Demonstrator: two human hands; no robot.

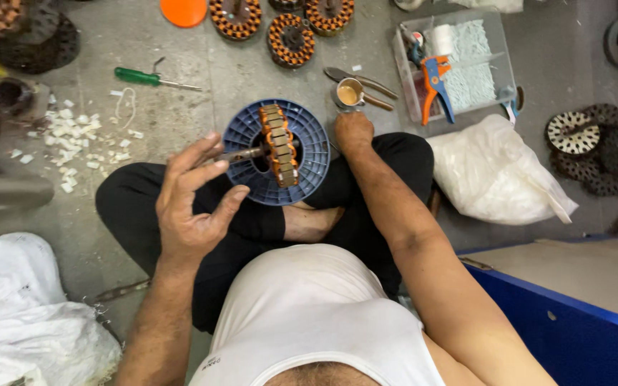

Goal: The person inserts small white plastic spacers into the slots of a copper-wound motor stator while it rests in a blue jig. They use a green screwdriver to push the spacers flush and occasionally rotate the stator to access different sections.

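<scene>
Orange-and-tan wound metal stator ring (279, 145) on steel shaft (241, 154) — stands edge-on, upright, shaft horizontal — over round blue ribbed plastic spool (307, 132) on lap.

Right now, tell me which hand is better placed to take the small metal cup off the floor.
Right. The right hand rests at the edge of the blue spool, just below the metal cup. The left hand is across the spool, its fingers on the shaft of the wound stator.

spool (307, 136): blue plastic, matt | stator (279, 144): copper, metal | floor (202, 107): rough concrete
</scene>
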